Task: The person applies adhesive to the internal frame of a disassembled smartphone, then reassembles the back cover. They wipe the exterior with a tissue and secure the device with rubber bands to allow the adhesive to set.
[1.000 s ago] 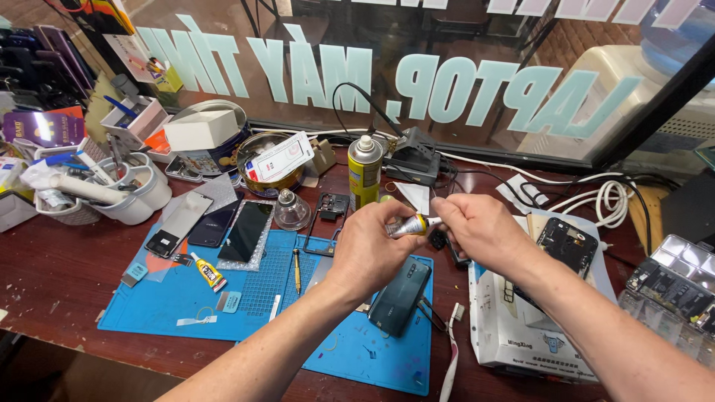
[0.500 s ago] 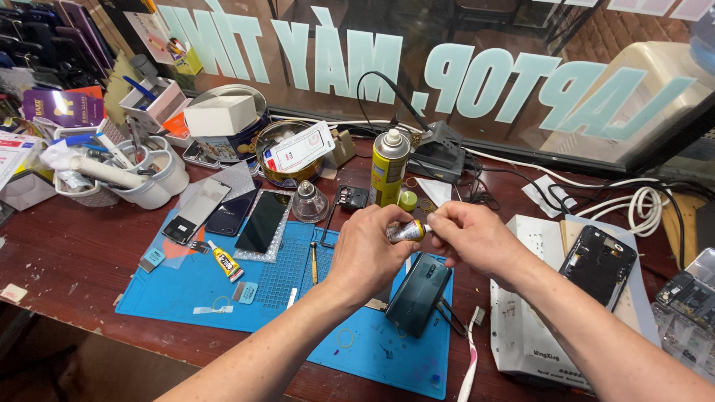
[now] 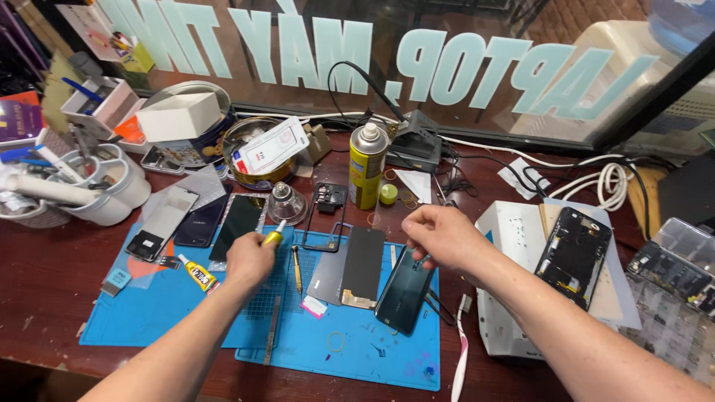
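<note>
A dark reddish wooden desk (image 3: 45, 275) is seen, worn and scratched on its surface. Behind it, a large glass window (image 3: 477, 82) with pale lettering is set in a dark frame. Beyond the glass, a brick wall (image 3: 573, 18) is lit by daylight.

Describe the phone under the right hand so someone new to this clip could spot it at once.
Start at the blue work mat on the dark wooden bench. Near its right edge, just below the right hand, lies a dark teal phone, back up and tilted. Unlike the flat black screen panel beside it, it is glossy and greenish.
</note>
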